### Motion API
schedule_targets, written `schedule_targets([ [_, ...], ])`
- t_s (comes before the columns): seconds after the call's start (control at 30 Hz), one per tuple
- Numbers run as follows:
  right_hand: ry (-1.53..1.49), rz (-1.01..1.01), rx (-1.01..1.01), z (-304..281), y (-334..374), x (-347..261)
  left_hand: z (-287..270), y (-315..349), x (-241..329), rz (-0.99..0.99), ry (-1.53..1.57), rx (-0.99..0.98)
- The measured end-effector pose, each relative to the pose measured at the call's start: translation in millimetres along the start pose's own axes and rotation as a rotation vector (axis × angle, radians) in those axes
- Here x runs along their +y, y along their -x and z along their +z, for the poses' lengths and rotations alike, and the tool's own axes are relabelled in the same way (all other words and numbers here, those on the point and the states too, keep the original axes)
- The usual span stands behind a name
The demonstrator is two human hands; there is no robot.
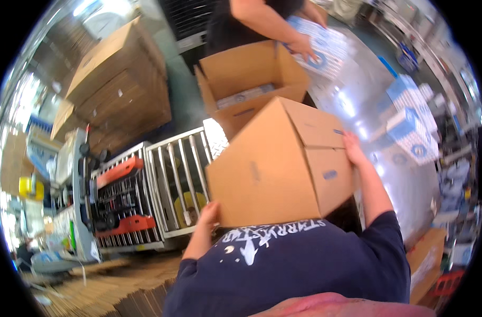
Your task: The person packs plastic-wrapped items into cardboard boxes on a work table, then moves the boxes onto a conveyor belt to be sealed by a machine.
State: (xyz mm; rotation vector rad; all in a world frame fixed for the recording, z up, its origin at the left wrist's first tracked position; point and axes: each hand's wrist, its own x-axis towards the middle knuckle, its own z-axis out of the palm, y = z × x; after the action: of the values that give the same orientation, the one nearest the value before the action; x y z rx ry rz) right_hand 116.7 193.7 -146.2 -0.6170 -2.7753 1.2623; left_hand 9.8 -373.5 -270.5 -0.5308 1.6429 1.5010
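Observation:
A large brown cardboard box [264, 169] is held against my front, its flaps side turned to the right. My left hand [209, 214] grips its lower left corner, the fingers partly hidden behind the edge. On the right, my right hand [353, 148] presses on the flap side near its far edge, fingers bent round it. Just beyond stands an open cardboard box [241, 71] with a flat printed item inside. Over that box, a co-worker's hand [302, 46] rests on a white and blue package [323, 50].
A metal table [370, 98] runs along the right, bearing white and blue packages [410, 134]. To the left is a roller conveyor [180, 174] with a taping machine with orange-red parts [122, 171]. Stacked large boxes [119, 90] stand far left; flattened cardboard [119, 290] lies near left.

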Motion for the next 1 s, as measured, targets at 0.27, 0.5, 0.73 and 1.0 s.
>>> schedule_targets([
  [0.27,-0.970,-0.140,-0.448,88.5,58.0,-183.0,-21.0,184.1,188.3,1.041,-0.265,-0.165],
  [0.5,0.241,-0.476,-0.182,25.1,32.7,-209.8,75.0,170.4,188.8,0.802,-1.200,-0.908],
  [0.73,0.957,-0.234,-0.139,34.4,54.4,-86.5,-3.0,58.9,119.4,0.817,-1.456,0.212],
  [1.0,0.139,0.054,-0.520,119.2,37.5,-26.0,-4.2,-16.4,85.2,0.465,-0.637,0.297],
])
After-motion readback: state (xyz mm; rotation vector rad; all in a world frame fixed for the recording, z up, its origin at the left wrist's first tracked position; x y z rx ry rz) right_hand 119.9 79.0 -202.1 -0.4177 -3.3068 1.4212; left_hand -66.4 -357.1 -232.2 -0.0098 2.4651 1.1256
